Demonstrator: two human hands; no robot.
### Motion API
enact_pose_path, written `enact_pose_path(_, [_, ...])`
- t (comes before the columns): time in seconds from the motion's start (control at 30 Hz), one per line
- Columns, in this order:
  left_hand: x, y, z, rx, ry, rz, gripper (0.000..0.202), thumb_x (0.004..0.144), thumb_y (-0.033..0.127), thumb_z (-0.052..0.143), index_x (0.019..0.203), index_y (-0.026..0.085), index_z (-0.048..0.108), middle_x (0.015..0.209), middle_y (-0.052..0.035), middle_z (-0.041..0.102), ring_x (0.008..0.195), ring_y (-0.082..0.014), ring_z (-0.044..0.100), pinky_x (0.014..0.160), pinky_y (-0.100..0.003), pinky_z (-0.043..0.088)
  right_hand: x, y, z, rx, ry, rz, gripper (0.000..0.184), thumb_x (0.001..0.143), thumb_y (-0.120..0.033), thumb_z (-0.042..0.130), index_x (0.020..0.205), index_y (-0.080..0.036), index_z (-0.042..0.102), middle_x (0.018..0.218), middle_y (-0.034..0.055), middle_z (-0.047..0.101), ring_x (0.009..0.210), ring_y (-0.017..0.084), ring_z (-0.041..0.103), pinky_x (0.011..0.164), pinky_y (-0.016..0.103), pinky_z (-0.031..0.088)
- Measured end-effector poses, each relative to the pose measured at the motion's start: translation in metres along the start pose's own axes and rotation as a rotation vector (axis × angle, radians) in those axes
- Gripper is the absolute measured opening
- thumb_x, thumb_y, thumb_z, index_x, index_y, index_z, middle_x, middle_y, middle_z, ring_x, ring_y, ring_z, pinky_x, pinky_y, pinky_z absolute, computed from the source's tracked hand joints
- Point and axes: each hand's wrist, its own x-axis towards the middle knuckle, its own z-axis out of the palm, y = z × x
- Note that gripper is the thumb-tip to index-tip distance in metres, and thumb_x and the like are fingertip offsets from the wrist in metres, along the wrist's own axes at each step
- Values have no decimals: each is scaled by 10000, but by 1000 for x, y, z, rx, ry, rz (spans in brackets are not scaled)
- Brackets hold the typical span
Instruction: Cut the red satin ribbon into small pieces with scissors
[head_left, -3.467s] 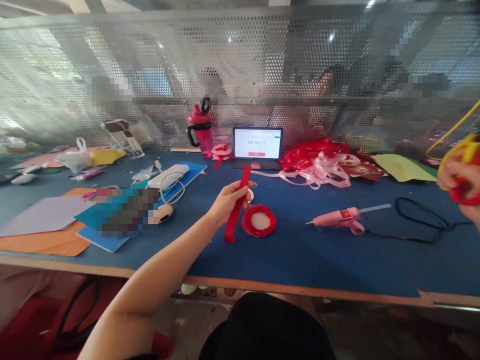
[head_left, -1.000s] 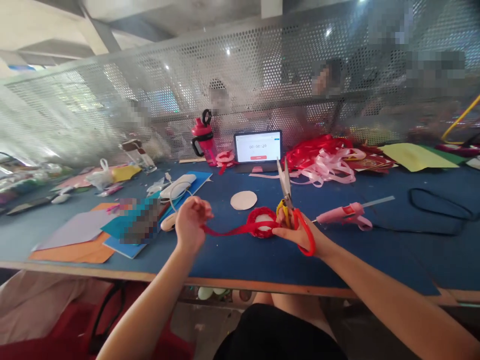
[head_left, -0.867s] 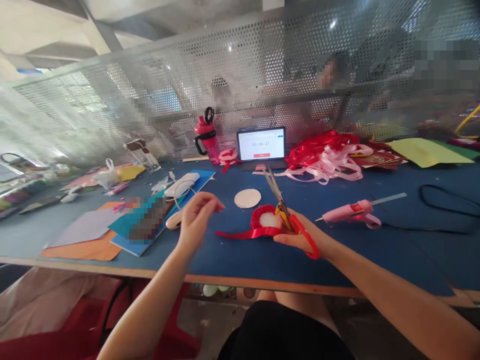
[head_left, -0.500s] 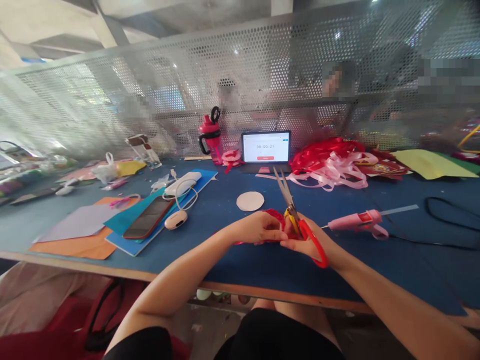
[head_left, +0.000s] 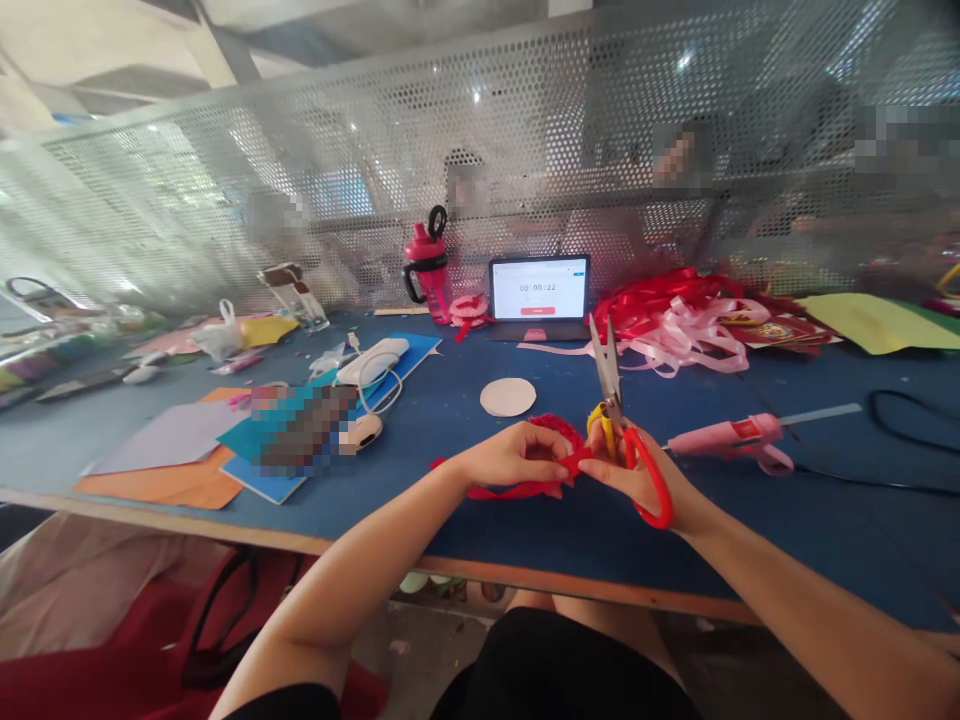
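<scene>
My left hand (head_left: 521,455) is closed on red ribbon (head_left: 510,492), part of which loops behind and below its fingers. In my right hand (head_left: 637,478) is a pair of scissors (head_left: 612,400) with red and yellow handles, the slightly parted blades pointing up and away. Thumb and fingertips of that same hand also pinch a short piece of the red ribbon, stretched between both hands. Just beyond my left hand lies a white paper disc (head_left: 508,397). Right of my right hand rests a pink glue gun (head_left: 727,440) with a clear glue stick.
A tablet (head_left: 538,290) showing a timer stands at the back, beside a pink bottle (head_left: 429,280). Red and pink ribbons (head_left: 675,320) are heaped behind the scissors. Coloured sheets (head_left: 161,440) and a white power bank (head_left: 373,362) with a cable lie left. A perforated metal screen (head_left: 360,150) borders the table.
My hands have drawn slightly apart, and a bit of red ribbon now shows between them. The scissors have turned more upright. The view has shifted a little.
</scene>
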Motion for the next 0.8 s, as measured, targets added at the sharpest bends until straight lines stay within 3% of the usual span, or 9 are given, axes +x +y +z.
enact_pose_path(0.1, [2, -2, 3, 4, -11, -52, 303, 775, 405, 668, 869, 120, 626, 788, -51, 645, 577, -84, 603, 586, -227, 518, 1, -5, 1, -3, 9, 34, 311, 730, -379, 720, 798, -217, 464, 724, -20, 488, 655, 147, 502, 605, 277, 432])
enact_pose_path(0.2, [1, -4, 1, 36, -54, -117, 298, 790, 424, 645, 789, 129, 602, 667, -22, 630, 514, -77, 584, 513, -197, 489, 0, -5, 1, -1, 9, 30, 307, 745, -396, 711, 820, -220, 471, 740, -12, 514, 670, 152, 514, 618, 280, 443])
enact_pose_path(0.33, [-1, -4, -5, 61, -214, -157, 300, 798, 425, 637, 804, 125, 634, 766, -68, 679, 646, -116, 647, 642, -246, 527, 0, 0, 0, 3, 59, 25, 312, 776, -456, 682, 823, -217, 486, 792, 15, 569, 731, 171, 550, 685, 297, 459])
enact_pose_path(0.4, [0, -4, -8, 120, -209, -113, 304, 800, 414, 638, 843, 114, 662, 822, -90, 691, 725, -131, 661, 728, -265, 525, 0, 2, -1, 20, 111, 44, 344, 758, -494, 686, 810, -211, 498, 777, 16, 565, 712, 167, 547, 675, 295, 457])
enact_pose_path(0.57, [0, -3, -13, 167, -17, -20, 282, 801, 384, 645, 805, 102, 665, 789, -86, 690, 743, -134, 665, 730, -246, 510, 1, -3, -2, 82, 88, 49, 327, 802, -502, 619, 774, -192, 517, 668, -16, 487, 563, 113, 436, 540, 261, 373])
enact_pose_path(0.7, [-2, 1, -15, -34, 277, 140, 295, 795, 396, 649, 761, 106, 602, 704, -50, 659, 528, -95, 615, 537, -204, 470, 2, -2, 0, 185, 58, 78, 309, 791, -477, 612, 795, -187, 503, 608, -48, 424, 489, 81, 337, 471, 236, 290])
enact_pose_path(0.8, [-2, 4, -16, -122, 486, 242, 288, 792, 400, 651, 776, 122, 580, 604, -10, 619, 369, -32, 457, 397, -160, 340, 0, 1, 1, 186, 46, 139, 314, 772, -478, 613, 816, -183, 516, 586, -57, 414, 468, 75, 326, 453, 228, 282])
